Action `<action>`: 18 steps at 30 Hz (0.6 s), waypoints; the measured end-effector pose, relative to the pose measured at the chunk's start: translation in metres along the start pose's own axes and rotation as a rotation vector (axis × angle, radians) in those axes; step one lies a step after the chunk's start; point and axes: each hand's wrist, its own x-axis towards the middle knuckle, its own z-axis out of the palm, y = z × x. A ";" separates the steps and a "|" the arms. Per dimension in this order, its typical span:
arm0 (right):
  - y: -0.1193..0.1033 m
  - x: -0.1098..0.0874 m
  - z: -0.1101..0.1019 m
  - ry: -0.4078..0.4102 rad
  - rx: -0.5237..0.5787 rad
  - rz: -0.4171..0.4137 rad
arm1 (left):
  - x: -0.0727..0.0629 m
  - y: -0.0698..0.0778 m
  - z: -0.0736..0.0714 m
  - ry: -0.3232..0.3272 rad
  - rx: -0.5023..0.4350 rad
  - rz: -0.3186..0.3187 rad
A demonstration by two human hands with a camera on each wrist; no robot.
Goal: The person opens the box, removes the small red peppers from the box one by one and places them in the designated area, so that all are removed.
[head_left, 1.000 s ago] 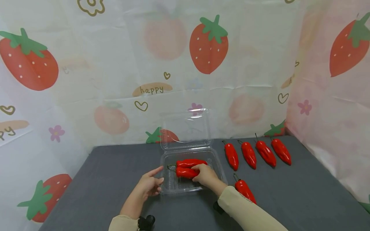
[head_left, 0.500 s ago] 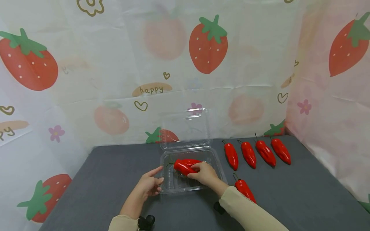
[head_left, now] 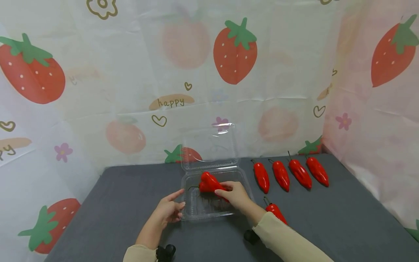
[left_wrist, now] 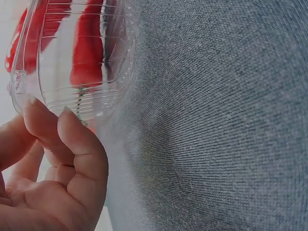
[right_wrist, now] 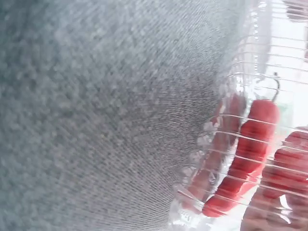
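A clear plastic clamshell box (head_left: 186, 214) stands on the table with its lid raised at the back. Over it my right hand (head_left: 239, 196) pinches a red pepper (head_left: 212, 181) near its tapered end, its thick end tilted upward. Another red pepper (head_left: 203, 187), its thin stem pointing left, lies in the box and is partly covered by the held one. Through the ribbed wall in the right wrist view, a red pepper (right_wrist: 248, 154) shows full length. At the box's left rim, my left hand (head_left: 168, 210) rests its fingertips (left_wrist: 32, 103) on the edge, fingers bent.
Several red peppers (head_left: 279, 176) lie in a row at the back right of the grey table (head_left: 140, 196). One more pepper (head_left: 275, 211) lies right of the box, partly behind my right sleeve (head_left: 284, 236). A printed cloth (head_left: 203, 83) hangs behind.
The pepper in my right hand has been lifted and turned, its thick end swinging up and back over the other one. My left hand has kept its place at the rim.
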 end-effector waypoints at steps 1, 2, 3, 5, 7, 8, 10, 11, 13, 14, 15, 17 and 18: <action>0.000 0.000 -0.001 0.008 0.011 0.008 | 0.000 0.000 0.000 0.000 0.003 0.001; -0.001 0.000 -0.002 0.016 0.015 0.010 | 0.000 0.000 0.000 -0.001 0.007 0.002; -0.002 -0.001 -0.002 0.023 0.026 0.021 | 0.000 0.000 0.000 -0.001 0.008 0.002; -0.004 -0.003 -0.005 0.033 0.044 0.030 | 0.000 0.000 0.001 -0.002 0.012 0.001; -0.007 -0.005 -0.007 0.043 0.055 0.033 | 0.000 -0.001 0.001 -0.006 0.010 0.002; -0.009 -0.006 -0.008 0.046 0.058 0.035 | 0.000 -0.001 0.001 -0.005 0.008 0.002; -0.014 -0.008 -0.011 0.052 0.052 0.034 | 0.000 -0.001 0.002 -0.004 0.007 0.006; -0.016 -0.009 -0.012 0.053 0.045 0.035 | 0.000 -0.001 0.002 -0.002 0.007 0.009; -0.019 -0.011 -0.015 0.058 0.035 0.049 | -0.001 -0.001 0.002 0.002 0.007 0.013; -0.021 -0.012 -0.017 0.059 0.041 0.062 | -0.001 -0.001 0.002 0.003 0.008 0.014; -0.023 -0.013 -0.019 0.057 0.043 0.068 | -0.001 -0.001 0.002 0.005 0.009 0.014; -0.026 -0.016 -0.023 0.049 0.068 0.089 | -0.002 0.000 0.002 0.008 0.014 0.011; -0.028 -0.017 -0.025 0.043 0.082 0.098 | -0.002 0.000 0.002 0.009 0.016 0.010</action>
